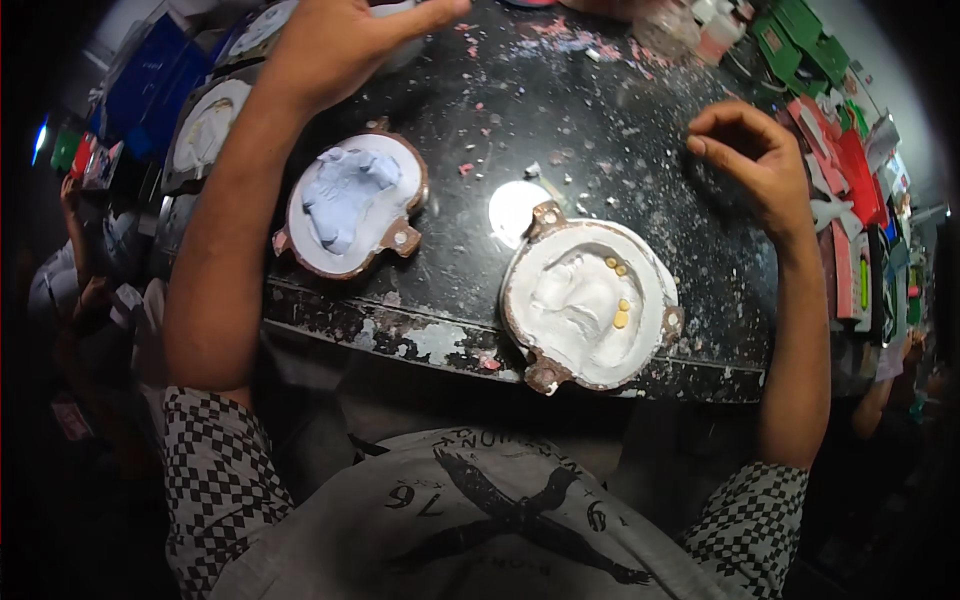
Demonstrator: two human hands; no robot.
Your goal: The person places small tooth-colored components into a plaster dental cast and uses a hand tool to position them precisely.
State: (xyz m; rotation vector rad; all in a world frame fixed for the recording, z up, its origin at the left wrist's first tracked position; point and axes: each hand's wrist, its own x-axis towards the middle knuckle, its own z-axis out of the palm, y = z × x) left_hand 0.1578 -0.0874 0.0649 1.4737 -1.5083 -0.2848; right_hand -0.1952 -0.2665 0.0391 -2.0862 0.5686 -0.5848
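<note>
My left hand [335, 45] reaches over the far left of the black table, its thumb stretched out to the right. The upper edge cuts off its other fingers, and a pale thing under it shows only in part. My right hand [755, 165] hovers at the right, thumb and forefinger curved apart with nothing between them. Below my left hand lies a brown metal flask half [345, 205] filled with white plaster around a light-blue dental cast [345, 190]. Nearer the front edge, a second flask half [590, 300] holds white plaster with several small yellowish teeth [621, 312] at its right side.
The black tabletop [460, 120] is scattered with plaster crumbs and pink bits. More plaster-filled flasks [210, 130] stand at the left beside a blue box [160, 85]. Red trays [850, 170] and green containers [800, 40] line the right. Another person's arm [75, 225] shows at far left.
</note>
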